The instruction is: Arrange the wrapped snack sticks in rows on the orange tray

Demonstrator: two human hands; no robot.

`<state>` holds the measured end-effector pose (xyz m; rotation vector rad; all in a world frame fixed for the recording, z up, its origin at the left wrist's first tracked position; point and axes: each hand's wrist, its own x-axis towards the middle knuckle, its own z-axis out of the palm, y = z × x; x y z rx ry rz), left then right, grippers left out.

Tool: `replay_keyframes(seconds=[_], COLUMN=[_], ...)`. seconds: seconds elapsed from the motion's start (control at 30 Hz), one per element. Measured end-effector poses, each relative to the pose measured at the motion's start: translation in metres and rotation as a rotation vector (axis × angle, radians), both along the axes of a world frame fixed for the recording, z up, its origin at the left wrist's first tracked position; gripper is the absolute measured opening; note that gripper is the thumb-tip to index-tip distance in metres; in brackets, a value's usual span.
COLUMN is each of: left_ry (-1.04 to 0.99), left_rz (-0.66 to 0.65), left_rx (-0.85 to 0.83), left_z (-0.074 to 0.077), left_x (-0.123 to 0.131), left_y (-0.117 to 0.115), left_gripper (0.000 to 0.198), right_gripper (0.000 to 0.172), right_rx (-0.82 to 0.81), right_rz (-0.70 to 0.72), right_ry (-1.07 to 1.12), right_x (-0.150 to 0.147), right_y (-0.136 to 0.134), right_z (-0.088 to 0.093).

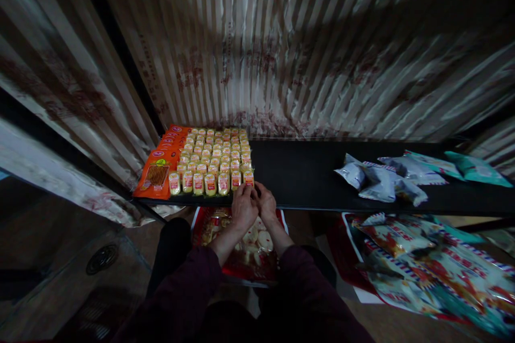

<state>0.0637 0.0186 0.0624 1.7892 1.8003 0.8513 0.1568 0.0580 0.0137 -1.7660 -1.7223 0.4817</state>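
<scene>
Yellow, rounded packets (210, 184) — fingers (243, 195) alongside

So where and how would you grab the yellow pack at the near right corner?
I'd pinch the yellow pack by its upper right corner, coming from the near right: it looks upright, with packs close on its left and behind, but bare shelf to its right.

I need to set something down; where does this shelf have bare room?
The middle of the black shelf is bare, between the yellow packets and the silver bags. It is crowded at left, with orange packs beside the yellow packets, and toward the right, with silver bags and teal bags.
</scene>
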Motion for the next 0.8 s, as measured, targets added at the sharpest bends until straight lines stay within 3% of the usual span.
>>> replay_keyframes(seconds=[0.2, 0.57, 0.8], left_ry=[0.073, 0.179, 0.199], left_rz=[-0.032, -0.096, -0.121], left_rx=[0.002, 0.096, 0.063], left_z=[0.003, -0.009, -0.009], left_x=[-0.001, 0.000, -0.002], left_y=[-0.001, -0.006, -0.002], left_gripper=[0.050, 0.050, 0.053], right_gripper=[0.035, 0.034, 0.037], right_rx=[0.013, 0.094, 0.087], right_rz=[0.005, 0.024, 0.033], right_ry=[-0.026, 0.204, 0.220], right_x=[0.002, 0.009, 0.004], right_y=[0.003, 0.010, 0.011], right_z=[-0.003, -0.012, -0.008])
